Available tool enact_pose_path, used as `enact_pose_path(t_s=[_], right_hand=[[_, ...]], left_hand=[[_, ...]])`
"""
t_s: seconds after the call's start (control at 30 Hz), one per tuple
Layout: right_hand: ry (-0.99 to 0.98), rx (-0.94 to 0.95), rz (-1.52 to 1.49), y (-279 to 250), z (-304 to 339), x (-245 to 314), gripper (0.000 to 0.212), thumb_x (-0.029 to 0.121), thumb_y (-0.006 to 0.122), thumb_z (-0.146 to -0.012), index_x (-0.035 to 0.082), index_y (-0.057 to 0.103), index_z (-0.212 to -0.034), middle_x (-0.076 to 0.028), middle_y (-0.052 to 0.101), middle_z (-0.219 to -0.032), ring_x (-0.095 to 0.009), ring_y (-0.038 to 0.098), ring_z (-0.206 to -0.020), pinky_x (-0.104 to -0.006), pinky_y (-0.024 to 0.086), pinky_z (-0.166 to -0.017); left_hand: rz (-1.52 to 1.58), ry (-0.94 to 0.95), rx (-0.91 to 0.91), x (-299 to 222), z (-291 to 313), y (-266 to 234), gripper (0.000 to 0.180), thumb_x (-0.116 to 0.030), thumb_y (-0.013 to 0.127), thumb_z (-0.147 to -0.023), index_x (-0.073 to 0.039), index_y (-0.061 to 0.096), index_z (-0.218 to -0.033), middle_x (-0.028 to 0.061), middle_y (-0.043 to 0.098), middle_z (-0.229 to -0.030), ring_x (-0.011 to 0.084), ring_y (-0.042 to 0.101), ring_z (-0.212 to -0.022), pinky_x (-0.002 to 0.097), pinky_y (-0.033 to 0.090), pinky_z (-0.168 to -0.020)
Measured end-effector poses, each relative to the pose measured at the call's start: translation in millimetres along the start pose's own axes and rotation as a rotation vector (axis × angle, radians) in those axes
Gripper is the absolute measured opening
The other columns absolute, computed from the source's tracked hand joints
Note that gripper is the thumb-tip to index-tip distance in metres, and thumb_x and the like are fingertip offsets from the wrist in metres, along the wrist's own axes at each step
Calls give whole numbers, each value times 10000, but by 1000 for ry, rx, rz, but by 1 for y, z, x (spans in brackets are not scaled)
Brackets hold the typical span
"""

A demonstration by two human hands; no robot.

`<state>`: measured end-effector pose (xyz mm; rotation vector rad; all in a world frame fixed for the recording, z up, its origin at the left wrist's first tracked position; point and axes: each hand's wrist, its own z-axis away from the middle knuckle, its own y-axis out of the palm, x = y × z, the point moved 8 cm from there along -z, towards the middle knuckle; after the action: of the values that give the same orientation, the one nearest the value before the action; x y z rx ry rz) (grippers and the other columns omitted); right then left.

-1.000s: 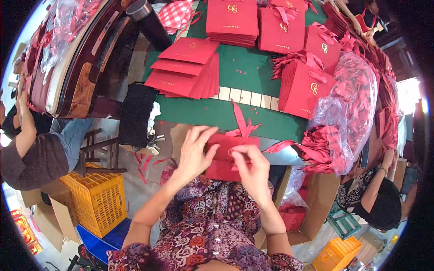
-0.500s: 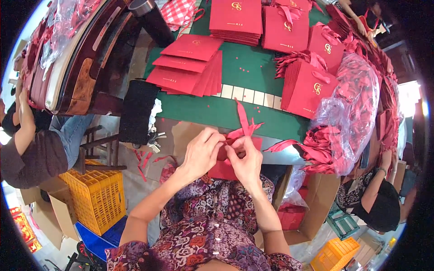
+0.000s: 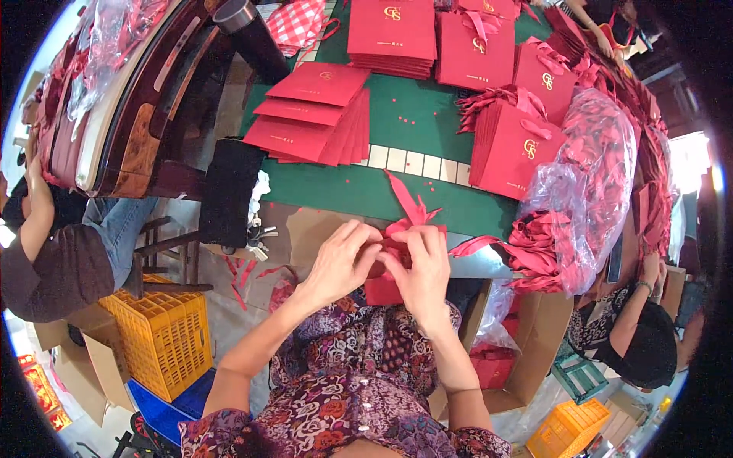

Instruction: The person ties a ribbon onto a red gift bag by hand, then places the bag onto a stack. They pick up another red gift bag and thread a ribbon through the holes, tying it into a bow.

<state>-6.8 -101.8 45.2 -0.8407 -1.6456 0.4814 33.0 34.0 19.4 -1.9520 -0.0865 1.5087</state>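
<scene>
Grasping a red rectangular paper bag — bare left hand and bare right hand pinching its upper part.

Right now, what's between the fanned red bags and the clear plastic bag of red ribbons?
Head view: green tabletop, a row of cream rectangles, red specks, then another red bag stack.

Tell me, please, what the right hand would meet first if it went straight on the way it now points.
The right hand would most likely meet the red ribbon just beyond its fingertips first, though depth is unclear and they may already touch it.
</scene>
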Motion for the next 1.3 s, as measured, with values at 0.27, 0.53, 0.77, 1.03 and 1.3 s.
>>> enact_pose_path(t_s=[0.27,0.53,0.77,1.03,1.3], right_hand=[[-86,173,3,-7,-8,-9,209,178,740,-846,83,685,-1023,-82,601,-998,-308,568,-953,-427,443,-790],[16,439,-199,10,-25,-32,154,177,685,-899,28,718,-898,-107,648,-846,-297,602,-864,-400,460,-816],[164,656,-477,30,-34,-49,131,115,736,-874,-10,720,-837,-34,642,-794,-77,563,-664,-282,452,-590],[249,242,-549,40,-33,-61,93,102,734,-786,20,728,-830,-37,630,-759,-103,584,-634,-282,461,-590],[252,21,-506,8,-42,-81,158,129,651,-960,-5,720,-1007,-109,701,-880,-166,672,-782,-310,522,-694]], left_hand=[[-106,45,-42,1,-2,2,223,-131,770,-810,-48,626,-959,102,606,-900,305,613,-825,392,510,-691],[-152,278,-46,-19,1,6,137,-45,748,-794,-76,675,-906,71,611,-862,272,612,-794,372,513,-665],[-146,426,-37,-25,3,3,168,-27,709,-775,-81,661,-926,64,576,-875,271,591,-800,386,510,-687],[-106,234,-47,-15,-19,-5,145,-70,738,-811,-61,614,-886,81,563,-870,293,582,-826,403,501,-706],[20,-77,-69,13,-24,0,133,-109,758,-856,-37,648,-878,34,641,-716,108,502,-534,289,397,-498]])
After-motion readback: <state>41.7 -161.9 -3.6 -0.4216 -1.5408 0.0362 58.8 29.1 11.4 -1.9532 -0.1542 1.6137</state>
